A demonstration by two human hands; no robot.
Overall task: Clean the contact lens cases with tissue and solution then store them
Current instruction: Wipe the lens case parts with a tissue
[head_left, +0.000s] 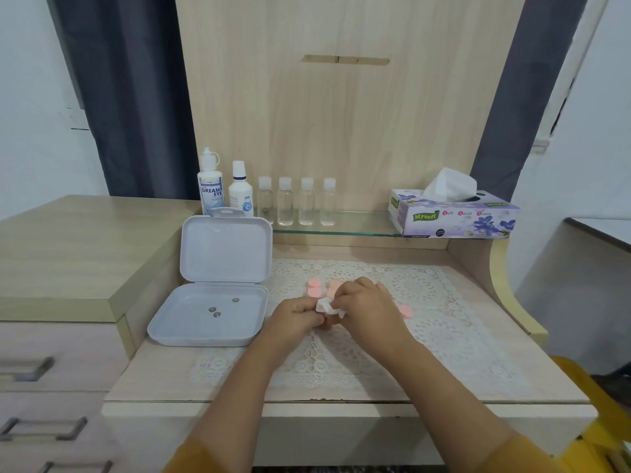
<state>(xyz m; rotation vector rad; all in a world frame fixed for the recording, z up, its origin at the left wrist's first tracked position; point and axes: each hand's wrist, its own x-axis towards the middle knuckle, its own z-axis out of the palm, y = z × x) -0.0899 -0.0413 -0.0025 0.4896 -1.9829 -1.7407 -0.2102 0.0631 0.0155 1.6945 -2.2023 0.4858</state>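
Observation:
Both hands meet over the lace mat in the middle of the desk. My left hand and my right hand pinch a crumpled white tissue between them. A pink contact lens case part pokes out above my right hand's fingers; who holds it is hidden. Pink caps lie on the mat just behind the hands, and another pink piece lies to the right of my right hand. Two solution bottles stand at the back left.
An open white storage box with three small metal discs inside lies left of the hands. Several small clear bottles stand on a glass shelf. A tissue box sits at the back right. A drawer cabinet rises on the left.

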